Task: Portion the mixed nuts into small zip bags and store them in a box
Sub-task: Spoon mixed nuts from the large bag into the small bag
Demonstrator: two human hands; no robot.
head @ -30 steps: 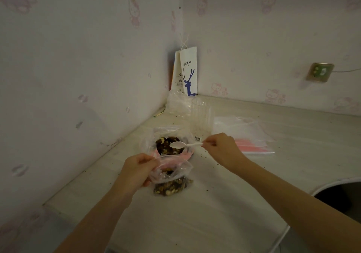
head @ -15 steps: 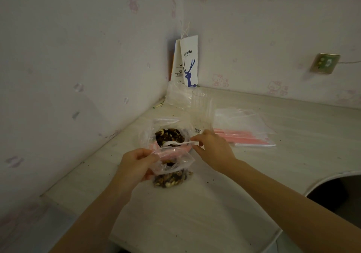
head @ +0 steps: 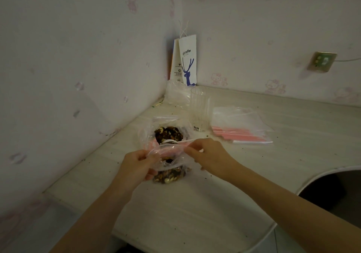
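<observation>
Left hand pinches the bag open, right hand grips the spoon — tip low, inside the mouth.

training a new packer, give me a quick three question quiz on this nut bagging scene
1. True or false: the right hand holds the white spoon.
2. The stack of empty zip bags lies: A) on the table, right of the big nut bag; B) inside a drawer; C) on the floor.
3. Fill in: the small zip bag that the left hand grips already holds some ___.
Key: 1 true; 2 A; 3 nuts.
</observation>
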